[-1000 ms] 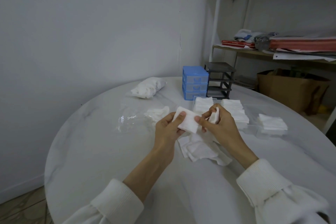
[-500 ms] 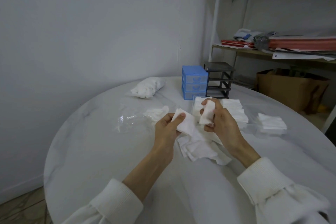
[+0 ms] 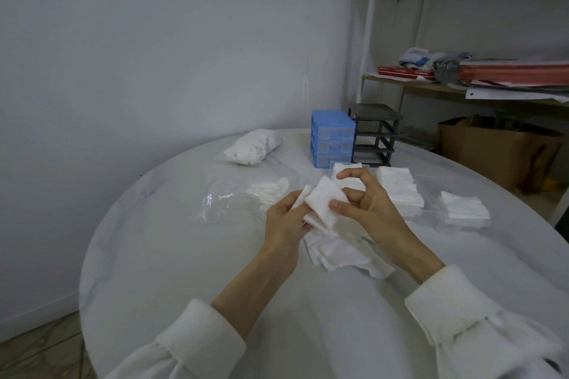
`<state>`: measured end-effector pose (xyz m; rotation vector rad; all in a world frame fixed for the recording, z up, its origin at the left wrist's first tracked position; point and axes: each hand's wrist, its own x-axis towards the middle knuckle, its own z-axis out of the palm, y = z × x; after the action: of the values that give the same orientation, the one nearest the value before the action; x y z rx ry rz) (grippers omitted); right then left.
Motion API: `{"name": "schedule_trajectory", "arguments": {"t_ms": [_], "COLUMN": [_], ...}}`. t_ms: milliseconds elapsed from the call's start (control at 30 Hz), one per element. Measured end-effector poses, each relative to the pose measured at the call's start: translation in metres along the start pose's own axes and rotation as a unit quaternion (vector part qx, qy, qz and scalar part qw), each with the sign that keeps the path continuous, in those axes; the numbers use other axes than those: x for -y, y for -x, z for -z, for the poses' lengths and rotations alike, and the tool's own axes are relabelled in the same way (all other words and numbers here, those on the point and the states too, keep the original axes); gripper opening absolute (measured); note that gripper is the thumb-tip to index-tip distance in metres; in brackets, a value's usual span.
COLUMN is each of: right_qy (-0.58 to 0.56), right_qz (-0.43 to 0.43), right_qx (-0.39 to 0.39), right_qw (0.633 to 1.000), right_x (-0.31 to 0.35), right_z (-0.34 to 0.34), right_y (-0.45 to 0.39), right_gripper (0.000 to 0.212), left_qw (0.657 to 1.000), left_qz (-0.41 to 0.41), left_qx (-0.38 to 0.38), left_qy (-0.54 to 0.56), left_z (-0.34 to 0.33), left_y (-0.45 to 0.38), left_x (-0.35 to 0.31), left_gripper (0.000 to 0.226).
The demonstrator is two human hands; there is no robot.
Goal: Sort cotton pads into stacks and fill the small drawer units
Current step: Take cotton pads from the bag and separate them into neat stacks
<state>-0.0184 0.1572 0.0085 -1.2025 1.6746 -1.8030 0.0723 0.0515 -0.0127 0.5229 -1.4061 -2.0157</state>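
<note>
Both hands — left hand [image 3: 284, 218], right hand [image 3: 368, 203] — pinch one cotton pad [image 3: 323, 203] between them, grip closed on it.

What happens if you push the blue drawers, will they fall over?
The blue drawers look like thin plastic, so probably light and easy to slide on the smooth table. They stand taller than wide, so a high push might tip them.
</note>
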Motion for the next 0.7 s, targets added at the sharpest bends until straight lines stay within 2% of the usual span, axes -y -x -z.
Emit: {"name": "schedule_trajectory", "arguments": {"t_ms": [67,167,400,700], "right_qy": [-0.013,0.028,0.048,0.079], "right_qz": [-0.003,0.014,0.02,0.027], "right_qx": [0.01,0.01,-0.04,-0.083], "right_qw": [1.0,0.999,0.998,0.993], "right_x": [-0.002,-0.004,-0.005,-0.014], "right_z": [0.0,0.0,0.0,0.001], "right_y": [-0.001,-0.002,-0.003,-0.005], "right_gripper": [0.031,0.036,0.054,0.047], "left_qw": [1.0,0.999,0.995,0.988], "left_qz": [0.012,0.019,0.046,0.072], "left_qx": [0.008,0.023,0.033,0.031], "left_qy": [0.003,0.014,0.076,0.132], "left_z": [0.0,-0.001,-0.004,-0.004], "left_y": [0.0,0.0,-0.001,0.0], "left_x": [0.0,0.0,-0.002,-0.006], "left_gripper": [0.015,0.019,0.026,0.021]}}
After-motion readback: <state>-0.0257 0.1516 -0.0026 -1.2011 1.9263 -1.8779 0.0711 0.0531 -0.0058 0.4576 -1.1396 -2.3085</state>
